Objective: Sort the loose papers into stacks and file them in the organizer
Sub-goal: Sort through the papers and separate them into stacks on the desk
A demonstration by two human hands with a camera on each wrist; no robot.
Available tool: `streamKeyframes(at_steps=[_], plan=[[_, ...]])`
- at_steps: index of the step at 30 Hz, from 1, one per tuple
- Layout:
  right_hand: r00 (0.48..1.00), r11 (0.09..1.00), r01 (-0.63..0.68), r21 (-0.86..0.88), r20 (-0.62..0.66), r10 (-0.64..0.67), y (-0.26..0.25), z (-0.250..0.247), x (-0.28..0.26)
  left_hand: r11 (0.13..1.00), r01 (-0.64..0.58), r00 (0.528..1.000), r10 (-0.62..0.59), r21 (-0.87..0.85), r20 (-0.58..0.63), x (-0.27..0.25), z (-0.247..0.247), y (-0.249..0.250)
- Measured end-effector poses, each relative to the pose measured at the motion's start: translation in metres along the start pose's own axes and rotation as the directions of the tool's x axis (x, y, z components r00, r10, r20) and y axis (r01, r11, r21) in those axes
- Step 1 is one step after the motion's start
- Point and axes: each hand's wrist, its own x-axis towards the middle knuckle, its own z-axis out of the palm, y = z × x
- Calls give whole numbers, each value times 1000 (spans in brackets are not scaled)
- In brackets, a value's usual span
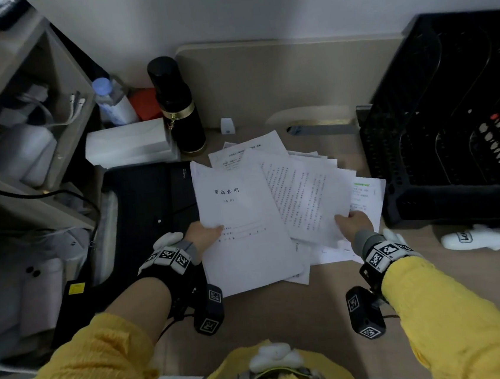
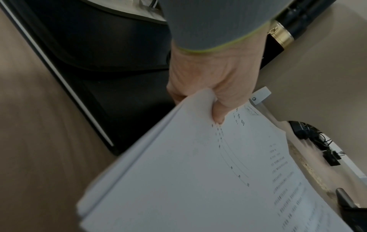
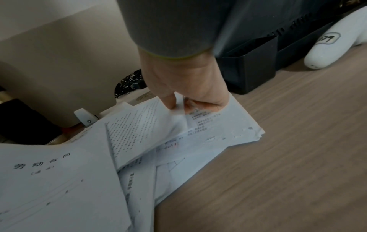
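Note:
A loose pile of white printed papers (image 1: 304, 165) lies spread on the wooden desk (image 1: 286, 309). My left hand (image 1: 204, 234) pinches the left edge of a titled cover document (image 1: 239, 221), thumb on top; in the left wrist view that hand (image 2: 214, 87) holds the document (image 2: 198, 172) lifted off the desk. My right hand (image 1: 354, 224) pinches the lower edge of a text-covered sheet (image 1: 302, 196); the right wrist view shows this hand (image 3: 184, 87) gripping the sheet (image 3: 139, 133) above the pile. The black mesh organizer (image 1: 451, 125) stands at the right.
A black flask (image 1: 178, 104), a water bottle (image 1: 110, 102) and a white box (image 1: 130, 146) stand at the back left. A black bag (image 1: 148, 200) lies left of the papers. A shelf unit (image 1: 17, 105) fills the left side. A white figurine (image 1: 476, 238) lies before the organizer.

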Motion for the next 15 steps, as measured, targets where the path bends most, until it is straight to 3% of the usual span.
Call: streamKeyframes(at_steps=[6, 11, 15], plan=[[993, 984, 59, 167, 94, -76, -13, 0, -13, 995, -25, 999, 27, -100, 18, -2, -4, 0], [963, 973, -83, 215, 270, 22, -14, -2, -38, 985, -64, 997, 70, -162, 30, -10, -9, 1], [914, 952, -147, 268, 405, 27, -7, -1, -52, 970, -78, 995, 89, -228, 40, -16, -11, -1]])
